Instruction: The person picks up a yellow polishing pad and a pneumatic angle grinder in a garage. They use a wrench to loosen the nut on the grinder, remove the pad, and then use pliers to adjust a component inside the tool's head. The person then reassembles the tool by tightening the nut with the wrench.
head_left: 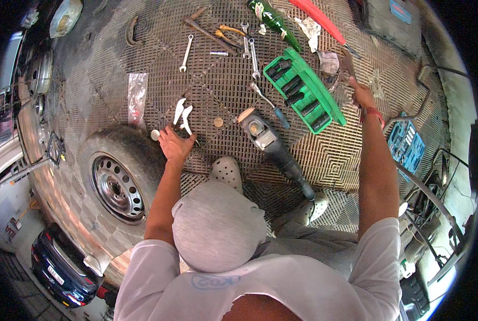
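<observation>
My left hand (176,145) rests low over the mat with its fingers apart, beside the wheel. Its fingertips are close to a white-handled hand tool (186,119), partly hidden by the hand. A small white disc (155,135) lies by the outer fingers. Out to the far right, my right hand (362,96) has its fingers closed on a flat brown tool (348,64) whose kind I cannot make out. To its left lies an open green case (324,96) with several black sockets (293,85) inside. A blue-handled ratchet (271,105) sits left of that case.
A steel-rimmed wheel (117,187) lies at left. A long black power tool with a silver head (282,158) lies near my feet. Further off are spanners (185,53), a hammer (209,36), a green bottle (274,24) and a red-handled tool (319,20). A blue tool case (407,142) stands at right.
</observation>
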{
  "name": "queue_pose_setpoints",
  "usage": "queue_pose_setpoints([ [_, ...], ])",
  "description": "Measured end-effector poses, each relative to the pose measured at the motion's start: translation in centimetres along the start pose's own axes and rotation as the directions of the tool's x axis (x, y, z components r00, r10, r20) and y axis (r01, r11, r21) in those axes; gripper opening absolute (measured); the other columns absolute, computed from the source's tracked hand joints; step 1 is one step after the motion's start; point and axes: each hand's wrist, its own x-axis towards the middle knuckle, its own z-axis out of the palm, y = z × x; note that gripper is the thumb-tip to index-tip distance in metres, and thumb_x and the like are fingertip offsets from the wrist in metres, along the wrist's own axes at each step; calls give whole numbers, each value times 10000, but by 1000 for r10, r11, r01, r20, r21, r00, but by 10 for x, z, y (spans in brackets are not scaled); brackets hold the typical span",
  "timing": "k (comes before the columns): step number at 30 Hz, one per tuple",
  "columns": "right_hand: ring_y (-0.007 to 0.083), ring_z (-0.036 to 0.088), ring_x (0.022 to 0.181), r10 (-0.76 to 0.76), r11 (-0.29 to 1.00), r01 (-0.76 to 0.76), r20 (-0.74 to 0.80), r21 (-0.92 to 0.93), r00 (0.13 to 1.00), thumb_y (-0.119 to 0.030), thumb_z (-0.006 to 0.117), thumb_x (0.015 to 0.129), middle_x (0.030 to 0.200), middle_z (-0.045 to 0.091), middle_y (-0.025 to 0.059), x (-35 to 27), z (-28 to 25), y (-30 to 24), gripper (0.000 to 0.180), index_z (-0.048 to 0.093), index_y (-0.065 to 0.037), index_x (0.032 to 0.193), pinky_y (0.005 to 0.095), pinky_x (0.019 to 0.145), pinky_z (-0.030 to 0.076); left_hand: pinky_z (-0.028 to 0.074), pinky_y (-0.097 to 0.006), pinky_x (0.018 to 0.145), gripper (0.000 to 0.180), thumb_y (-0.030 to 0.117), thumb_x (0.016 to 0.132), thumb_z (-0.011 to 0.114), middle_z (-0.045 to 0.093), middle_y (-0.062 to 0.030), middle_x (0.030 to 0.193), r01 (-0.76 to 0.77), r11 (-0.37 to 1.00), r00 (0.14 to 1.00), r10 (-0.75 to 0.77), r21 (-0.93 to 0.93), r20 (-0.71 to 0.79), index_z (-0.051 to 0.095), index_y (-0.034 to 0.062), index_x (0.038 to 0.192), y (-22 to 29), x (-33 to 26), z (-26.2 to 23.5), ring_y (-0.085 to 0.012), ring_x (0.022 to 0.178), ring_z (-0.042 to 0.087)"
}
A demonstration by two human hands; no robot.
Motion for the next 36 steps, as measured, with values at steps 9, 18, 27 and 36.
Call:
queue_pose_setpoints([
  [9,305,663,732,-383,919,366,-553,-147,739,-487,719,940,811,723,142,-147,-12,-94,525,736,13,1100,409,737,530,460,-507,1078,950,446,621,930,521,-239,1283,76,994,994,-81,74,69,445,-33,1283,-10,16,12,-445,1251,514],
  [18,180,648,1136,-349,846,332,-38,417,936,-354,694,1012,1316,668,143,-285,0,-150,657,480,29,1501,327,853,557,561,-535,851,478,194,726,787,714,-229,991,-207,978,978,207,-29,-13,605,28,1136,-13,-26,7,-445,953,697],
  [27,236,650,1102,-410,865,500,610,26,678,-304,682,992,1202,708,130,-244,46,-54,469,598,-44,1374,398,1021,487,542,-327,756,321,253,999,703,676,-73,897,139,599,837,355,-789,417,570,41,1201,1,-40,-9,-191,778,662],
  [36,412,676,1065,-336,723,340,123,-601,934,-374,837,811,1116,710,210,-250,55,29,530,666,-49,1194,493,950,531,467,-292,885,346,332,1057,640,654,1,1012,306,510,670,485,-804,562,584,84,1291,23,-62,-6,-101,918,559],
])
